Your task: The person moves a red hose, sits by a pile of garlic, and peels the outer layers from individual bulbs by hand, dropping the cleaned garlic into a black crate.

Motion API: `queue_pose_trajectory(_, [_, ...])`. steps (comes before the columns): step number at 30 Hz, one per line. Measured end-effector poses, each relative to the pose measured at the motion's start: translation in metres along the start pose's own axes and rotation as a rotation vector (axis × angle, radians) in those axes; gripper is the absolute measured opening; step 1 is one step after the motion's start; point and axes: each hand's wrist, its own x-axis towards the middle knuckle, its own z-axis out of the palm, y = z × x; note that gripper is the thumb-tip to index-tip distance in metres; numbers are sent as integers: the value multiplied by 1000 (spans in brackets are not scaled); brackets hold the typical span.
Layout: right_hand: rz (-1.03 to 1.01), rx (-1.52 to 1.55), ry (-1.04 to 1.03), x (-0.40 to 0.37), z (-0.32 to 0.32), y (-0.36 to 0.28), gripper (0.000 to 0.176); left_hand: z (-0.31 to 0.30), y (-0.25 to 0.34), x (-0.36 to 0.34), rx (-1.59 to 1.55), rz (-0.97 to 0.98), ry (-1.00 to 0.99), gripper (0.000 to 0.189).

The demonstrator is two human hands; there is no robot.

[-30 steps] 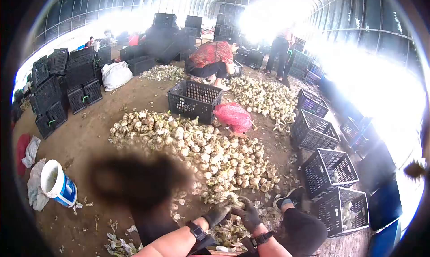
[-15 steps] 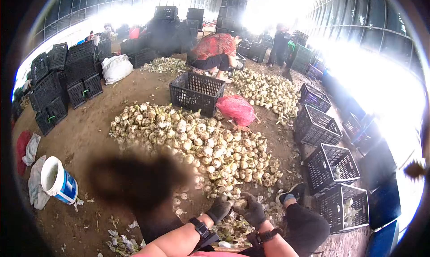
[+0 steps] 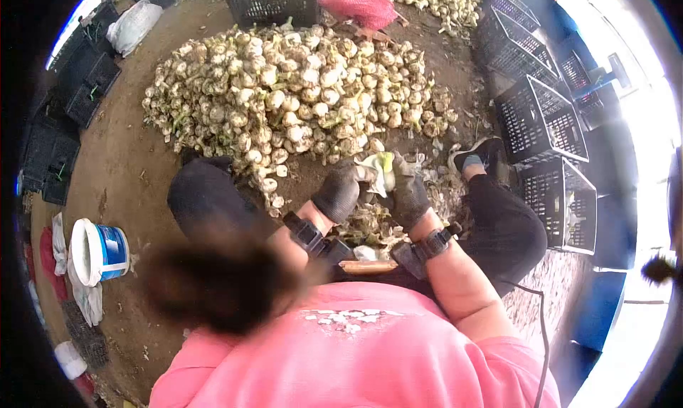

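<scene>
Left hand [image 3: 338, 191] and right hand [image 3: 409, 194], dark-gloved, clamped together on pale white-green garlic bulb [image 3: 378, 172], held just short of large heap of white garlic bulbs [image 3: 299, 88]. Black plastic lattice crates [image 3: 541, 120] at right, near black shoe [image 3: 478, 152]. Blue-and-white plastic bucket [image 3: 107, 251] well left. Red mesh sack [image 3: 359, 2] beyond heap. Dark blurred patch [image 3: 220, 287] hides lower left ground.

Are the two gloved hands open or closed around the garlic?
Closed: left hand and right hand both grip one garlic bulb between them.

Gloved left hand [image 3: 337, 192] and right hand [image 3: 409, 193] close together, fingers curled inward, bare forearms angled forward.
</scene>
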Motion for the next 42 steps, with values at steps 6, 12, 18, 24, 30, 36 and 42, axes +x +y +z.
queue_pose_trajectory(6, [323,443,123,1,-6,-8,38,-21,-9,16,622,255,183,17])
queue_pose_trajectory(12, [144,125,36,10,-16,-2,39,-68,-76,38,1563,-103,34,41])
queue_pose_trajectory(18, [78,106,112,16,-43,22,29,-25,-17,18,537,-91,66,63])
queue_pose_trajectory(24, [145,199,152,14,-25,10,21,-5,-17,14,80,-65,-49,64])
queue_pose_trajectory(30, [22,-1188,28,9,-27,-11,33,6,-22,3,901,384,146,64])
queue_pose_trajectory(36, [-38,-1167,5,17,-30,15,25,-17,-29,4,802,270,54,60])
queue_pose_trajectory(42, [157,-785,281,16,-70,50,19,1,-8,-3,89,-107,34,59])
